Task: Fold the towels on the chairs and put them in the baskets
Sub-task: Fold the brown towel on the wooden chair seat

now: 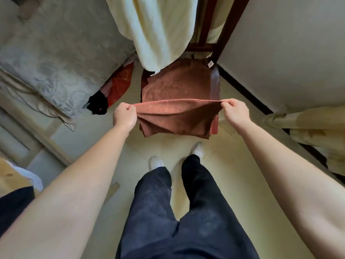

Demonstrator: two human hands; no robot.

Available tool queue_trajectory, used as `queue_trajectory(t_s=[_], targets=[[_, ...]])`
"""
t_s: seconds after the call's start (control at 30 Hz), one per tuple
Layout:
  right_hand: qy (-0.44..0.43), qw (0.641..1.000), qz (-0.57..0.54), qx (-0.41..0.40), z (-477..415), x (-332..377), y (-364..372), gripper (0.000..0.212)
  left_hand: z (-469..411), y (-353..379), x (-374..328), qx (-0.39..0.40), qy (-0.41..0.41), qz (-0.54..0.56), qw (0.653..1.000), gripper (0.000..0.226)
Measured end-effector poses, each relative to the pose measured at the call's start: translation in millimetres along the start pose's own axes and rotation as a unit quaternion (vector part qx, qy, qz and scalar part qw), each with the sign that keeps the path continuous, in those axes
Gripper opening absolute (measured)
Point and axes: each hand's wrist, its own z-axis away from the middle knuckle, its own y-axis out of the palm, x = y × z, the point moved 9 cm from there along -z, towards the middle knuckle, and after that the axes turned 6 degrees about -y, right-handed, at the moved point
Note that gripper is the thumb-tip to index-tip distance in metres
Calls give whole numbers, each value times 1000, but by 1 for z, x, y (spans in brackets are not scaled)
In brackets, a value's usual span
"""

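I hold a rust-brown towel [177, 116] stretched out in the air in front of the chair. My left hand [124, 116] pinches its left top corner and my right hand [235, 112] pinches its right top corner. The towel hangs doubled below the taut top edge. Another brown towel [179, 85] lies spread on the seat of the dark wooden chair [216, 79]. A pale yellow towel [155, 28] drapes over the chair's back. No basket is in view.
A bed with a grey patterned cover [56, 53] stands to the left. Red and black cloth [112, 90] lies on the floor beside it. A white wall [289, 53] is to the right, with beige fabric [317, 131] lower right. My legs and white shoes stand on the floor [93, 139].
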Motion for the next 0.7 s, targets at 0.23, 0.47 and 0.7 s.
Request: queue_trajectory(t_s=[0.23,0.47,0.7], targets=[[-9,999,-27,-46,-95,0,27,33,-87,47,-34,-10,-2,98,995,26],[115,993,6,-39,-104,-64,83,56,-124,108,3,50,-62,99,992,49],[228,971,65,21,-74,-140,146,54,-110,183,89,147,-130,-57,979,63]])
